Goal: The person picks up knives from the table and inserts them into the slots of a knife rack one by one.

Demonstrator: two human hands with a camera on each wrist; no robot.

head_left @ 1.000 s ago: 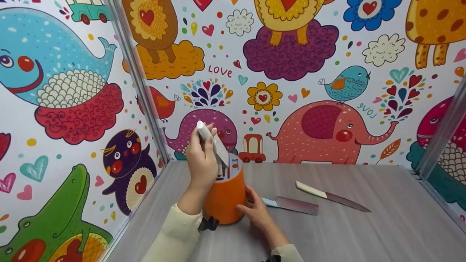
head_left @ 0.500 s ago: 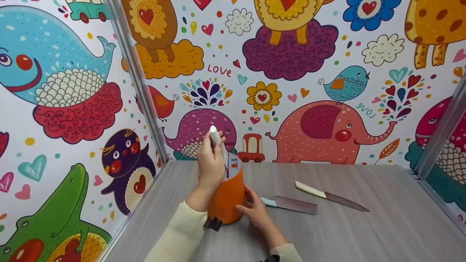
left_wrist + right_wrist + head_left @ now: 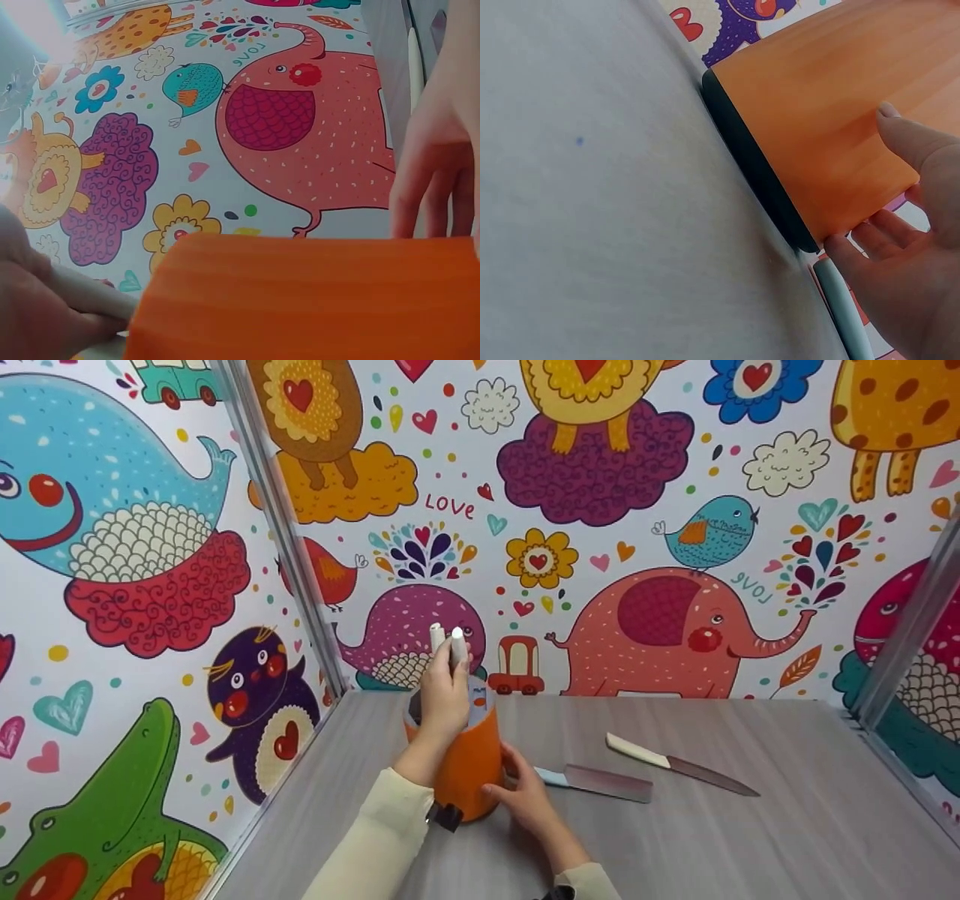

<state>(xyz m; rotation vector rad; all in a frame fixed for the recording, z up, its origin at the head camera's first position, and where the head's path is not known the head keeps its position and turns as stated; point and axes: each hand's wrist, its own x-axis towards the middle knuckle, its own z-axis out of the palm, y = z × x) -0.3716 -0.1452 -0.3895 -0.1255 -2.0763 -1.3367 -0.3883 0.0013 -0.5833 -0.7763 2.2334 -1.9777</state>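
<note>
An orange knife block (image 3: 469, 769) with a grey slotted top stands upright on the table. Over its top, my left hand (image 3: 444, 697) grips a knife by its white handle (image 3: 458, 641); its blade is hidden behind the hand and block. A second white handle (image 3: 437, 637) sticks up just left of it. My right hand (image 3: 529, 795) holds the block low on its right side. In the right wrist view, the thumb lies against the orange wall (image 3: 802, 135), with the other fingers round the edge near the dark base (image 3: 757, 165).
To the block's right, a cleaver (image 3: 607, 783) with a pale blue handle lies on the table (image 3: 712, 855), its handle end behind my right hand. Farther right lies a cream-handled knife (image 3: 682, 765). Patterned walls (image 3: 637, 525) close off the back and sides.
My left hand has moved right and a little down with the knife, and the blade seen earlier is now hidden. The second white handle now shows left of it. The right hand stays on the block.
</note>
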